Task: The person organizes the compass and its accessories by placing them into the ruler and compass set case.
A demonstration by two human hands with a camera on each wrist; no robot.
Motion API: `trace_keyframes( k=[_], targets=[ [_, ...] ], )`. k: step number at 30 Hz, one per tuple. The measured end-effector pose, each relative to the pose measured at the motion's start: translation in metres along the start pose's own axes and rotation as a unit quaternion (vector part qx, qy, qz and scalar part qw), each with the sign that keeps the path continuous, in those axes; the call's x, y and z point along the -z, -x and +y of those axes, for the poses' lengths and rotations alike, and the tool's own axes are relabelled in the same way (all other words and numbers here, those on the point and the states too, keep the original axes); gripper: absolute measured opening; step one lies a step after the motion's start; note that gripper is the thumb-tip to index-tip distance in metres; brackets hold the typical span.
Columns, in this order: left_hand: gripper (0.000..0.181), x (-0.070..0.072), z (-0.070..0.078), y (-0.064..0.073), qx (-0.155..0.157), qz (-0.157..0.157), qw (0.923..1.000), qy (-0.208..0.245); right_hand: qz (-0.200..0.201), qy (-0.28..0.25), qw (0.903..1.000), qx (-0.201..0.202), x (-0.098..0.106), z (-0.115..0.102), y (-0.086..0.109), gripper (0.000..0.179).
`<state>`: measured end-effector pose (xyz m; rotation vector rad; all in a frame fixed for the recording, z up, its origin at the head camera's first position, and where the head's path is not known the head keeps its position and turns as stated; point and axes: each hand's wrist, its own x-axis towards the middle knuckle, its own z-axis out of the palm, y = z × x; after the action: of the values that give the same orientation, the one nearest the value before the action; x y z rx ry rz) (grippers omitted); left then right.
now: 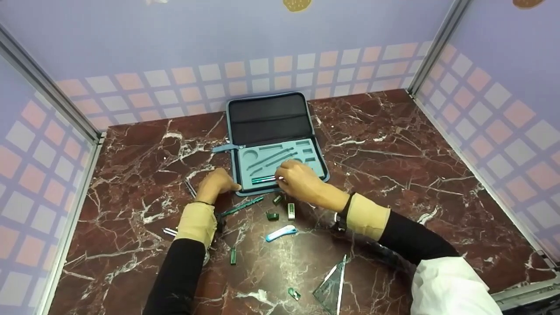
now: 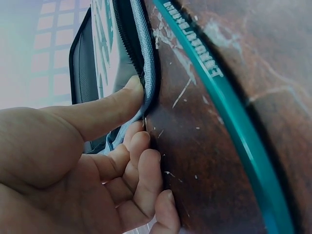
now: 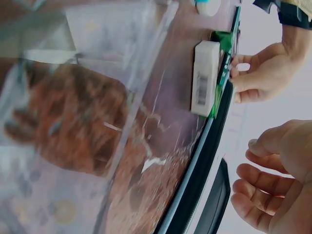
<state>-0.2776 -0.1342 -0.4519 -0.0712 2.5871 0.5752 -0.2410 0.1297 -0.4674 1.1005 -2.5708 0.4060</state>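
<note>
An unzipped blue case (image 1: 274, 142) lies open, its pale foam insert (image 1: 262, 155) cut with several shaped slots. My left hand (image 1: 217, 183) pinches the case's near-left edge, thumb (image 2: 114, 105) inside the rim and fingers against the outer wall. Over the insert's near side is my right hand (image 1: 299, 179), its fingertips at the right end of a shiny green stick (image 1: 262, 180) in the front slot. In the right wrist view its fingers (image 3: 261, 187) are loosely bent, with nothing visible between them. Beside the left hand lies a green pencil (image 2: 219, 100) with white lettering.
Before the case lie a white eraser (image 1: 291, 211) in a green sleeve, small green pieces (image 1: 272, 216), and a blue-and-white cutter (image 1: 281, 233). Closer in are a green box (image 1: 233, 256), a clear set square (image 1: 333, 284), and a small green item (image 1: 294, 294). Patterned walls (image 1: 280, 65) enclose the table.
</note>
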Motion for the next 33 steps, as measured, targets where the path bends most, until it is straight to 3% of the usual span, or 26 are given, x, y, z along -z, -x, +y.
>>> trace_keyframes(
  k=[13, 23, 33],
  targets=[
    [0.054, -0.002, -0.001, 0.001, 0.002, 0.007, 0.9999, 0.011, -0.012, -0.062, 0.9908, 0.119, -0.011, -0.025, -0.011, 0.009],
    [0.055, -0.001, 0.002, 0.003, 0.009, 0.008, 0.9999, 0.005, -0.044, -0.049, 0.9874, 0.143, -0.021, -0.045, -0.019, 0.009],
    [0.042, -0.003, 0.001, 0.003, 0.001, 0.018, 0.9998, 0.007, -0.098, -0.010, 0.9840, 0.148, -0.028, -0.056, -0.026, 0.019]
  ],
)
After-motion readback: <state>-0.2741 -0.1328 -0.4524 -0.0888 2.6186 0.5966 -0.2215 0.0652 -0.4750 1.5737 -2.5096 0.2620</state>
